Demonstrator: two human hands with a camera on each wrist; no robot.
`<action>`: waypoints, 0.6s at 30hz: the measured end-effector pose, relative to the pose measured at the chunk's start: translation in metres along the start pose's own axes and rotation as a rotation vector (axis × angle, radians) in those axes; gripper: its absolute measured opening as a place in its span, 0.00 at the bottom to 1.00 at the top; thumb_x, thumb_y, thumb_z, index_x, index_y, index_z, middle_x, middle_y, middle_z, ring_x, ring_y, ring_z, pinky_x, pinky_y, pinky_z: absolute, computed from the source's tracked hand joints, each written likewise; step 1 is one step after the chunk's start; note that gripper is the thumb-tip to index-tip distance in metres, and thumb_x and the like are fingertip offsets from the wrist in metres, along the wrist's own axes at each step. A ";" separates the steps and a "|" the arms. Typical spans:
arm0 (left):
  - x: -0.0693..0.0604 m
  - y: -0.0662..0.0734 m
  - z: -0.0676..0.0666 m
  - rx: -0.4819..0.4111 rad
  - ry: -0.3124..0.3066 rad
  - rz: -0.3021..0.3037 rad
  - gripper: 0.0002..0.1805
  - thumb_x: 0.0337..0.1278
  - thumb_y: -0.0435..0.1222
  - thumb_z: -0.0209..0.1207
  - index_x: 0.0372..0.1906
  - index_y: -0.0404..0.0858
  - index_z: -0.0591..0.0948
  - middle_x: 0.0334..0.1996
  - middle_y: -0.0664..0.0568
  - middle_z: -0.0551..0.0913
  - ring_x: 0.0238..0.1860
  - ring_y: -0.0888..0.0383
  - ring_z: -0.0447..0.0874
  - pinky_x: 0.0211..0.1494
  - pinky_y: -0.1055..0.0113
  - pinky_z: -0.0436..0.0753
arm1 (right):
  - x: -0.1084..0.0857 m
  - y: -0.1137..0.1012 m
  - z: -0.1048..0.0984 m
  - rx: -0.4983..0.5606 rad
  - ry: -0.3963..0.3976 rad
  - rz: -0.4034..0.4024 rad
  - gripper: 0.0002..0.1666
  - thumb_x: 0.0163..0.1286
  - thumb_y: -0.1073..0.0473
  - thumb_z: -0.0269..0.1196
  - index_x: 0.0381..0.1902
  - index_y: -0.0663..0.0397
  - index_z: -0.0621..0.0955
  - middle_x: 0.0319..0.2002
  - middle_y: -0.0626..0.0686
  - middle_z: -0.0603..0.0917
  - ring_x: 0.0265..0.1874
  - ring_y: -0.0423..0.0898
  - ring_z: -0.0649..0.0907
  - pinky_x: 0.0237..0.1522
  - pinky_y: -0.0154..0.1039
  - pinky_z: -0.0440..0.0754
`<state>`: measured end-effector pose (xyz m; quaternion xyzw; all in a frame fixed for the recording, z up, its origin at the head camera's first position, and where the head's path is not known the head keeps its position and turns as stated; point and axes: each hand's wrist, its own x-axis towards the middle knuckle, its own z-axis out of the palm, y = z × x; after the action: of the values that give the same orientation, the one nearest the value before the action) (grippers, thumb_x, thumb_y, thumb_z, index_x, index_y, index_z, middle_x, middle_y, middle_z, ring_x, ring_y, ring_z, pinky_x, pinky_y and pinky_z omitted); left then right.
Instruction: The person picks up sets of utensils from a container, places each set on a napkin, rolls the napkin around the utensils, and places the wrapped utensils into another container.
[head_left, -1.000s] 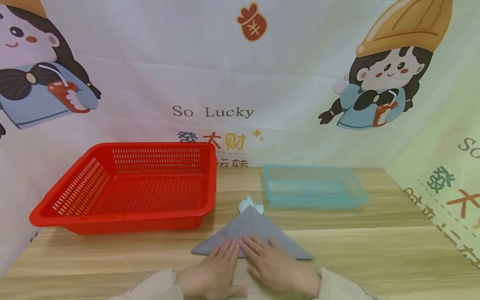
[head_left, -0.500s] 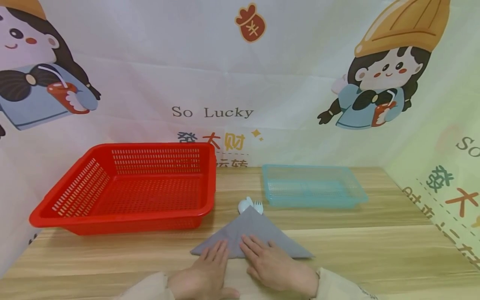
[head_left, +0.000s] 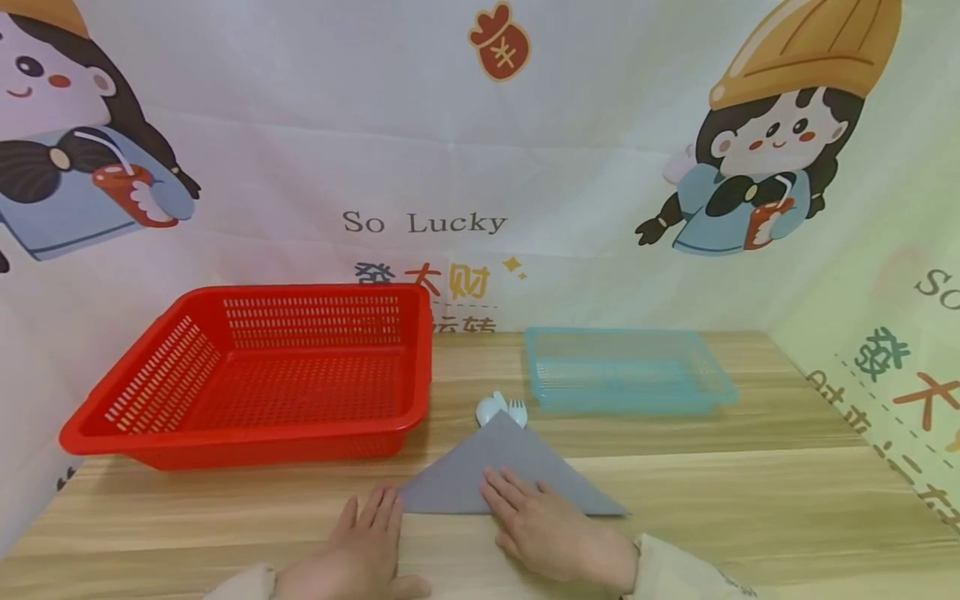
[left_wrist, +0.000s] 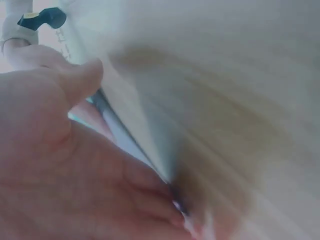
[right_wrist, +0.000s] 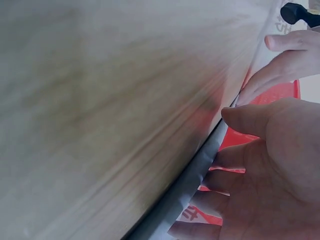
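Grey cloth [head_left: 510, 454] lay on the near desk [head_left: 450, 550], already folded into a triangle; smoothing its near edge seemed nearly done. The left hand [head_left: 352, 546] touched its left corner, the right hand [head_left: 543, 525] its middle, each grip straight-fingered, clamped on nothing. Beyond lay a spoon [head_left: 489, 410] and fork [head_left: 517, 412].

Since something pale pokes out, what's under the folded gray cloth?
At the far corner of the gray cloth, a pale spoon, fork and third tip poke out; the rest, and anything else beneath, is covered.
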<state>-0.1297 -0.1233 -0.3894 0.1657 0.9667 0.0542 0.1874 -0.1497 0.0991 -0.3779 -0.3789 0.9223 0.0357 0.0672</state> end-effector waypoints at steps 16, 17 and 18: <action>0.021 0.035 -0.011 0.035 -0.018 0.444 0.47 0.53 0.63 0.42 0.67 0.32 0.50 0.68 0.42 0.46 0.68 0.48 0.43 0.63 0.49 0.57 | -0.006 0.005 0.000 -0.006 0.005 -0.019 0.33 0.68 0.47 0.46 0.65 0.59 0.59 0.67 0.55 0.55 0.65 0.49 0.57 0.58 0.52 0.64; 0.020 0.036 -0.012 0.035 -0.022 0.441 0.47 0.53 0.63 0.41 0.67 0.32 0.50 0.68 0.42 0.46 0.68 0.47 0.43 0.63 0.49 0.58 | -0.009 0.005 0.001 -0.004 0.000 -0.011 0.33 0.68 0.47 0.46 0.65 0.60 0.59 0.67 0.55 0.55 0.65 0.49 0.57 0.58 0.52 0.64; 0.020 0.037 -0.013 0.034 -0.026 0.438 0.47 0.54 0.63 0.41 0.67 0.32 0.50 0.68 0.41 0.46 0.68 0.47 0.44 0.63 0.49 0.58 | -0.011 0.005 0.001 0.001 -0.007 0.001 0.34 0.68 0.47 0.47 0.65 0.61 0.59 0.67 0.56 0.55 0.66 0.49 0.56 0.58 0.52 0.63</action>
<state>-0.1415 -0.0821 -0.3778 0.3754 0.9059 0.0754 0.1806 -0.1453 0.1107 -0.3768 -0.3783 0.9223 0.0365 0.0706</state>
